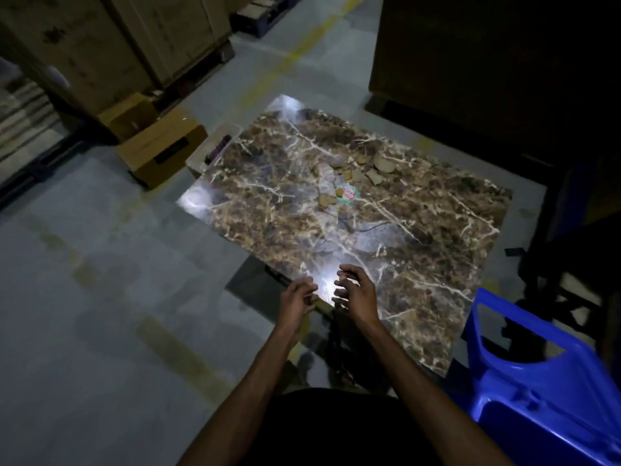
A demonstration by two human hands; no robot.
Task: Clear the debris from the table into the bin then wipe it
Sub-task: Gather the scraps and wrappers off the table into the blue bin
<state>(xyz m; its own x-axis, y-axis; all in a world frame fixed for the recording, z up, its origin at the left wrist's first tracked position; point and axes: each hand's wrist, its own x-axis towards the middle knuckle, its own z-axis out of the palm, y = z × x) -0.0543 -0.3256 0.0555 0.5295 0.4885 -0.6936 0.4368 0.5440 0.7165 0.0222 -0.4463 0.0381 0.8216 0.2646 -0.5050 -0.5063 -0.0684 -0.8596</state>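
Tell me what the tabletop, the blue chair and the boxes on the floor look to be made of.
Tabletop: polished marble or a marble-look laminate; brown with white veins, and it mirrors the light glare.
Chair: moulded plastic; uniform glossy blue, with rounded cut-outs.
Boxes: plain cardboard; matte brown with folded flaps.

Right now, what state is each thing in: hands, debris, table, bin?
left hand: empty, fingers loosely curled, at the table's near edge.
right hand: empty, fingers loosely curled, over the near edge.
debris: scattered on the far half, not cleared.
table: not yet wiped.
bin: beside the far-left edge; contents unclear.
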